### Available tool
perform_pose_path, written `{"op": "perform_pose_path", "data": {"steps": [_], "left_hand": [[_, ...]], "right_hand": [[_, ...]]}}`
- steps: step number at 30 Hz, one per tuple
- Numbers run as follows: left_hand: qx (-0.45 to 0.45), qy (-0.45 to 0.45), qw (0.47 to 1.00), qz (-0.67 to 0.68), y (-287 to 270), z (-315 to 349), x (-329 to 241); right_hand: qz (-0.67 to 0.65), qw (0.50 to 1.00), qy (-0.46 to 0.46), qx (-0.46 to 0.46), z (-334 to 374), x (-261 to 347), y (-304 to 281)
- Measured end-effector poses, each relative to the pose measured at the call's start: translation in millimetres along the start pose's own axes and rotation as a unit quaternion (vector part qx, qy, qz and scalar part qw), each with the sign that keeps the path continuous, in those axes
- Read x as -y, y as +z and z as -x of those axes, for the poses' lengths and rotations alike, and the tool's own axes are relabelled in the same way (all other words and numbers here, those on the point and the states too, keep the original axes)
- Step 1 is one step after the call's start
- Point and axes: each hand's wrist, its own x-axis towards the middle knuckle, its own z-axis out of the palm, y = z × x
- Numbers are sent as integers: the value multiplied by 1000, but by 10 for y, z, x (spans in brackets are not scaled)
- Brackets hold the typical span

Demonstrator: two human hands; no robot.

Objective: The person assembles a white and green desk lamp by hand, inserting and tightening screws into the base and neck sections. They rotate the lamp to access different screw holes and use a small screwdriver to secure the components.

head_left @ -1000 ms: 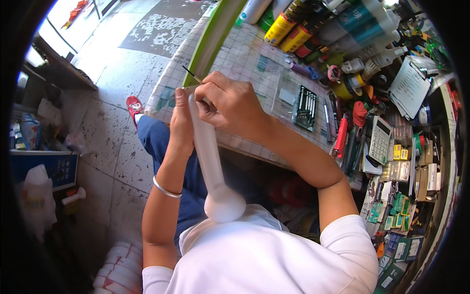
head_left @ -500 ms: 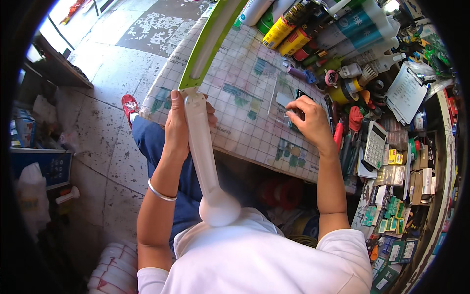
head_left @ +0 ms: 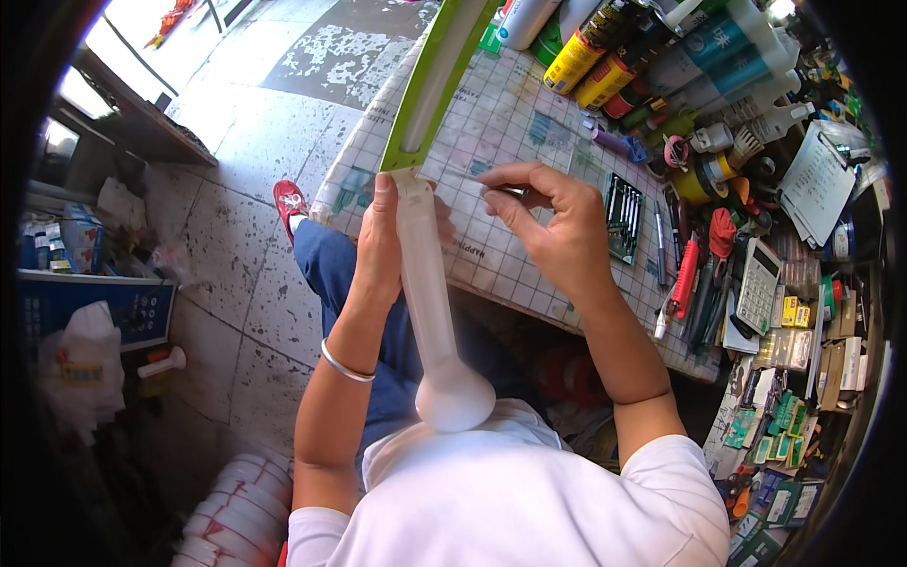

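Note:
A desk lamp with a white arm (head_left: 427,283), a rounded white end (head_left: 455,397) and a long green-framed head (head_left: 442,80) stands across the middle of the view. Its rounded end rests near my shirt. My left hand (head_left: 385,236) is wrapped round the arm just below the hinge (head_left: 408,178), thumb in front and fingers behind. My right hand (head_left: 553,217) is raised to the right of the hinge, thumb and forefinger pinched. A faint thin grey thing, too blurred to name, juts from the pinch toward the hinge.
On the gridded table top (head_left: 501,255) lie an open case of small screwdrivers (head_left: 624,217), a pen (head_left: 661,244) and a red-handled cutter (head_left: 687,283). Farther right are a calculator (head_left: 758,288), a clipboard (head_left: 814,189), and several cans and tubes (head_left: 605,80).
My right hand has moved left from the screwdriver case to beside the lamp's hinge, uncovering the case. My left hand keeps its hold on the lamp. The whole view has shifted slightly.

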Motion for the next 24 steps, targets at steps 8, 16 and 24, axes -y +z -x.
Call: {"op": "perform_pose_path", "data": {"steps": [8, 16, 24], "left_hand": [[-2, -11, 1000, 9, -13, -9, 11], [-7, -10, 1000, -2, -8, -6, 7], [1, -12, 1000, -1, -17, -9, -2]], "right_hand": [[32, 999, -15, 11, 37, -43, 12], [97, 995, -18, 17, -5, -59, 19], [213, 972, -95, -13, -20, -94, 63]]}}
